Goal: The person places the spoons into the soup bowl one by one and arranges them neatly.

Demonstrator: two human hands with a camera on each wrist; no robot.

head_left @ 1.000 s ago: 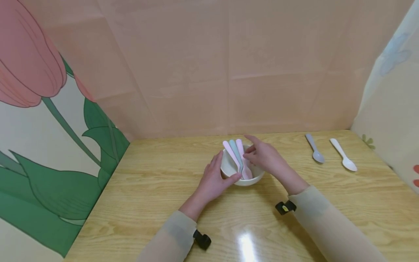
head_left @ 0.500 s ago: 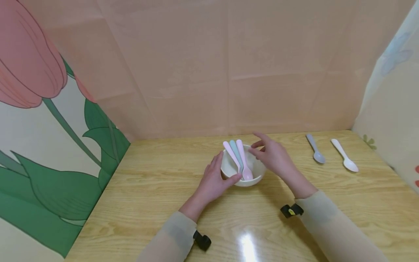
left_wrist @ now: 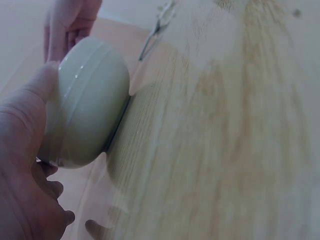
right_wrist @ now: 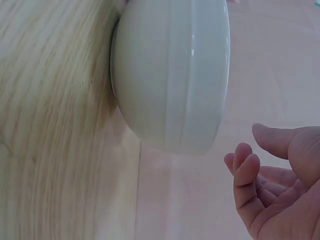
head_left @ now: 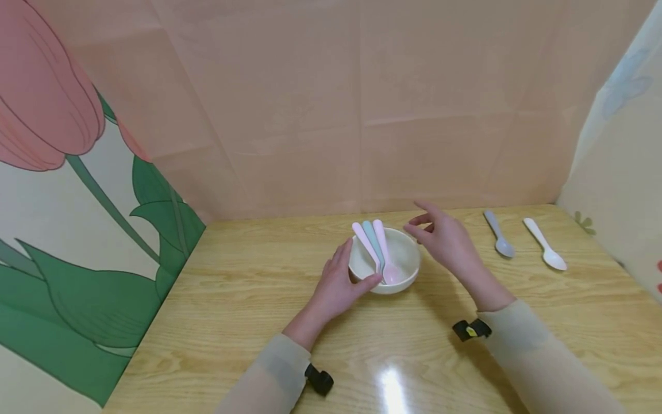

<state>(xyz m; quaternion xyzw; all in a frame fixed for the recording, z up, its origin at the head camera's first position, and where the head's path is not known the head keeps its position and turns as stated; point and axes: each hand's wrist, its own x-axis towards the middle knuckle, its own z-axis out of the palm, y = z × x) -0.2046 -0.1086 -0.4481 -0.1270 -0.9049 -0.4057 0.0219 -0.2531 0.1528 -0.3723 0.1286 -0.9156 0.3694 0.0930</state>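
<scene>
left hand (head_left: 338, 282) cups bowl (head_left: 400, 259) at its 9 o'clock, fingers curled round wall (three spoons (head_left: 376, 247) inside) – right hand (head_left: 447, 241) empty at 3 o'clock, fingers loosely spread, bowl mid-desk (head_left: 233, 322)

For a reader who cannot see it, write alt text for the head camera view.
A person's left hand holds the side of a white bowl on a wooden table; three pastel spoons lean inside it. The right hand hovers open just right of the bowl, with a grey spoon and a white spoon lying farther right.
</scene>
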